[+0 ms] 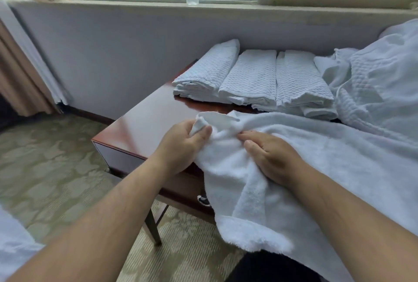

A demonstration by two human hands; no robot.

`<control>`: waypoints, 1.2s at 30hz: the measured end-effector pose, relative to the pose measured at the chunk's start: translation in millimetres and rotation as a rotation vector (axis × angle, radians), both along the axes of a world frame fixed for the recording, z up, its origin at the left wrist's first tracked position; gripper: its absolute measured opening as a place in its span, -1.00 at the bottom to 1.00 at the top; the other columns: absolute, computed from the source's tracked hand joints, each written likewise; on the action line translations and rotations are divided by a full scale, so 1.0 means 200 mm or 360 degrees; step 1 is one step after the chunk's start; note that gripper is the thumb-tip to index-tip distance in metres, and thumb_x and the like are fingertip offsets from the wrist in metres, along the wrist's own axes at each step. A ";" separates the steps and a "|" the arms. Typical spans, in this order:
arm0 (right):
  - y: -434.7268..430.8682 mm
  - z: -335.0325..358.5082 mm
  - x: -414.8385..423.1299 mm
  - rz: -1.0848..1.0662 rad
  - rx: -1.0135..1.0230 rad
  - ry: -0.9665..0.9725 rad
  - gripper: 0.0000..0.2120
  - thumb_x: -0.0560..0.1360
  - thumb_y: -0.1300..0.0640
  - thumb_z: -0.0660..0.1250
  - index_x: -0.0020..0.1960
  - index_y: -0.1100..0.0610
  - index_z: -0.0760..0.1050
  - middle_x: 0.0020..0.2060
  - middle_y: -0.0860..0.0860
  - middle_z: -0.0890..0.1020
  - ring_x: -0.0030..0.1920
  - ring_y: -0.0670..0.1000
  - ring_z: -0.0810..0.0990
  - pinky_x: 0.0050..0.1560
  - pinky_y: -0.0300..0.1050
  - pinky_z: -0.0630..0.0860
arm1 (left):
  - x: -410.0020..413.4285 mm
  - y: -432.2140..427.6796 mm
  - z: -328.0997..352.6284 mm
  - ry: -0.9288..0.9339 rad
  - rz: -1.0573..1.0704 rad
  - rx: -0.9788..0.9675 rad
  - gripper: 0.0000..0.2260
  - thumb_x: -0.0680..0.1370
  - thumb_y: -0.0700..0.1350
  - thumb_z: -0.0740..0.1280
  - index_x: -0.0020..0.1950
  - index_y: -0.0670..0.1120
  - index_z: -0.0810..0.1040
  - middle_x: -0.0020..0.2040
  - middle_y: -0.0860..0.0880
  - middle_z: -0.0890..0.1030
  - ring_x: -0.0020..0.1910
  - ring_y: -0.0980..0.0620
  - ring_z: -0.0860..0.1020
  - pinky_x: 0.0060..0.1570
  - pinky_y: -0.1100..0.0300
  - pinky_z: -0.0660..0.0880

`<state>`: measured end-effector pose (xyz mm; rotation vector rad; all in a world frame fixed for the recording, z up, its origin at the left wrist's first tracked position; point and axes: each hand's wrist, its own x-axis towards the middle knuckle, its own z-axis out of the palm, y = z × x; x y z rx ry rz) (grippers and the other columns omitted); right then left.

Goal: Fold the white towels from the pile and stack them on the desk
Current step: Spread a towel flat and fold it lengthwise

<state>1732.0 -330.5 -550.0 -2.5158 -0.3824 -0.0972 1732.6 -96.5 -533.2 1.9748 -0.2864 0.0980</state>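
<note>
A large plush white towel (294, 157) lies spread over the near part of the dark wooden desk (144, 123), one end drooping off the front edge toward the floor. The left hand (183, 143) pinches a corner of it between thumb and curled fingers, lifted just off the desk top. The right hand (269, 157) lies on the cloth just beside it, fingers bunching a fold, though how firmly they grip cannot be told. Behind, three stacks of folded waffle-weave towels (248, 78) sit in a row against the wall, and the unfolded pile (375, 82) rises to the right. The step in hand looks to be finding and squaring the first corner. To do it well, the person should probably run the right hand along the hem to the neighbouring corner, pull the edge taut between both hands, and lift the hanging end clear of the drawer handle (203, 200) before bringing the corners together, so the fold lands straight
</note>
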 end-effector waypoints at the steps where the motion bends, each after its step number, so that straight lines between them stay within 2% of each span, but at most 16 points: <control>1: -0.01 0.00 0.00 -0.0018 0.0030 -0.0007 -0.66 0.67 0.07 0.16 0.40 -0.02 0.53 0.41 -0.12 0.52 0.42 -0.12 0.41 0.35 -0.31 0.22 | 0.00 -0.01 0.02 0.0076 -0.0029 -0.0258 -0.79 0.67 -0.03 0.28 0.04 -0.12 0.65 -0.05 -0.12 0.73 -0.04 -0.07 0.69 0.04 -0.04 0.62; 4: -0.03 0.00 0.00 -0.0020 0.0086 -0.0005 -0.66 0.68 0.08 0.16 0.38 -0.07 0.55 0.35 -0.16 0.56 0.37 -0.13 0.45 0.26 -0.35 0.25 | -0.01 -0.05 0.10 0.0519 -0.0165 -0.0826 -0.69 0.68 -0.07 0.23 0.04 -0.21 0.71 0.04 -0.19 0.71 0.02 -0.10 0.70 0.01 0.06 0.65; 6: -0.04 0.00 0.00 -0.0007 0.0081 0.0001 -0.66 0.67 0.10 0.16 0.38 -0.04 0.55 0.36 -0.14 0.56 0.38 -0.12 0.45 0.31 -0.33 0.25 | -0.01 -0.04 0.14 0.0818 -0.0359 -0.0894 -0.67 0.66 0.01 0.25 0.11 -0.16 0.72 0.13 -0.18 0.70 0.09 -0.10 0.68 0.06 0.05 0.65; 8: -0.05 0.00 0.01 0.0022 0.0031 0.0018 -0.66 0.67 0.11 0.16 0.39 0.01 0.55 0.40 -0.09 0.53 0.42 -0.10 0.42 0.42 -0.28 0.22 | -0.01 -0.01 0.16 0.0826 -0.0681 -0.0988 -0.64 0.58 0.07 0.33 0.26 -0.11 0.66 0.18 -0.11 0.68 0.16 -0.03 0.65 0.13 0.09 0.61; 11: -0.05 0.00 0.01 0.0044 -0.0064 0.0042 -0.65 0.67 0.09 0.15 0.40 0.02 0.53 0.46 -0.09 0.47 0.49 -0.11 0.34 0.52 -0.17 0.15 | -0.02 0.02 0.12 0.0613 -0.0733 -0.0476 -0.63 0.58 -0.04 0.40 0.31 -0.22 0.58 0.25 -0.19 0.64 0.25 -0.09 0.59 0.36 -0.04 0.47; 13: -0.06 0.00 0.02 0.0076 -0.0131 0.0038 -0.64 0.68 0.08 0.13 0.41 -0.01 0.53 0.47 -0.09 0.46 0.50 -0.10 0.32 0.53 -0.13 0.14 | -0.03 -0.01 0.07 0.0517 -0.0644 -0.0034 -0.72 0.61 -0.09 0.37 0.19 -0.29 0.59 0.18 -0.25 0.65 0.18 -0.18 0.61 0.31 -0.14 0.48; 16: -0.06 -0.01 0.02 0.0048 -0.0118 0.0019 -0.65 0.67 0.10 0.14 0.38 0.00 0.55 0.47 -0.07 0.45 0.51 -0.09 0.30 0.50 -0.21 0.12 | -0.04 -0.04 0.07 0.0540 -0.0324 -0.0356 -0.84 0.67 -0.13 0.26 0.03 -0.14 0.61 -0.06 -0.11 0.70 -0.09 -0.08 0.64 -0.07 0.10 0.61; 18: -0.05 -0.01 0.01 0.0030 -0.0132 -0.0028 -0.66 0.66 0.10 0.14 0.33 0.02 0.58 0.45 -0.06 0.48 0.50 -0.07 0.33 0.46 -0.20 0.14 | -0.02 -0.02 0.11 0.0556 -0.0049 -0.0334 -0.85 0.64 -0.06 0.30 0.03 -0.11 0.62 -0.05 -0.10 0.70 -0.07 -0.11 0.64 -0.05 0.06 0.59; 21: -0.04 -0.03 0.00 -0.0002 -0.0126 -0.0160 -0.70 0.59 0.10 0.18 0.16 0.10 0.64 0.25 0.00 0.62 0.34 0.03 0.48 0.27 -0.20 0.27 | 0.02 0.04 0.14 0.0490 0.0384 0.0805 -0.63 0.58 0.04 0.28 0.34 -0.08 0.47 0.27 -0.12 0.57 0.19 -0.14 0.54 0.10 0.05 0.47; 22: -0.03 -0.02 -0.01 -0.0043 -0.0071 -0.0187 -0.70 0.56 0.09 0.19 0.12 0.11 0.66 0.19 0.02 0.65 0.28 0.04 0.51 0.21 -0.23 0.29 | 0.01 0.04 0.15 0.0427 0.0467 0.0954 -0.53 0.57 0.06 0.28 0.45 -0.05 0.35 0.35 -0.11 0.50 0.27 -0.14 0.48 0.14 0.05 0.43; 24: -0.02 -0.01 -0.03 -0.0178 0.0027 -0.0324 -0.67 0.46 0.07 0.17 0.02 0.11 0.68 0.04 0.04 0.70 0.15 0.08 0.57 0.12 -0.26 0.32 | -0.02 0.01 0.15 0.0080 0.0405 0.0918 -0.47 0.56 0.04 0.32 0.51 0.03 0.28 0.38 -0.08 0.42 0.37 -0.12 0.38 0.31 0.00 0.37; 26: -0.03 -0.01 -0.05 -0.0397 -0.0045 -0.0573 -0.71 0.40 0.11 0.17 -0.14 0.11 0.67 -0.13 0.05 0.71 0.00 0.17 0.58 0.05 -0.09 0.42 | -0.02 -0.05 0.13 -0.0154 0.0142 0.0924 -0.58 0.57 0.00 0.34 0.43 0.07 0.41 0.35 -0.02 0.43 0.37 -0.06 0.36 0.40 0.00 0.32; 28: -0.05 -0.01 -0.05 -0.0580 -0.0181 -0.0553 -0.74 0.41 0.08 0.15 -0.19 0.08 0.62 -0.17 0.03 0.67 -0.04 0.17 0.53 0.00 0.01 0.39 | -0.03 -0.11 0.07 -0.0063 0.0030 0.1129 -0.61 0.58 0.05 0.32 0.40 0.11 0.43 0.41 0.01 0.40 0.41 -0.03 0.31 0.43 -0.04 0.29; 30: -0.06 -0.02 -0.05 -0.0634 -0.0235 -0.0355 -0.79 0.47 0.06 0.17 -0.15 0.02 0.58 -0.08 0.01 0.63 0.02 0.14 0.49 0.04 0.02 0.35 | -0.03 -0.12 0.02 0.0139 0.0265 0.1210 -0.47 0.57 0.15 0.30 0.51 0.06 0.30 0.49 -0.05 0.29 0.47 -0.10 0.24 0.43 -0.07 0.27; 33: -0.07 -0.03 -0.03 -0.0585 -0.0218 -0.0277 -0.78 0.47 0.00 0.17 -0.06 -0.01 0.59 0.03 0.02 0.62 0.11 0.13 0.47 0.13 0.03 0.35 | -0.02 -0.06 0.00 0.0315 0.0716 0.0942 -0.34 0.53 0.20 0.30 0.52 -0.09 0.23 0.44 -0.14 0.31 0.41 -0.18 0.31 0.33 -0.08 0.33; 36: -0.05 -0.03 -0.03 -0.0404 -0.0239 -0.0254 -0.60 0.44 -0.12 0.08 0.06 -0.04 0.61 0.12 0.01 0.61 0.20 0.11 0.44 0.20 0.03 0.33 | -0.06 0.05 -0.01 0.0426 0.0770 0.0754 -0.39 0.51 0.23 0.31 0.41 -0.13 0.36 0.31 -0.11 0.48 0.23 -0.12 0.49 0.08 0.04 0.44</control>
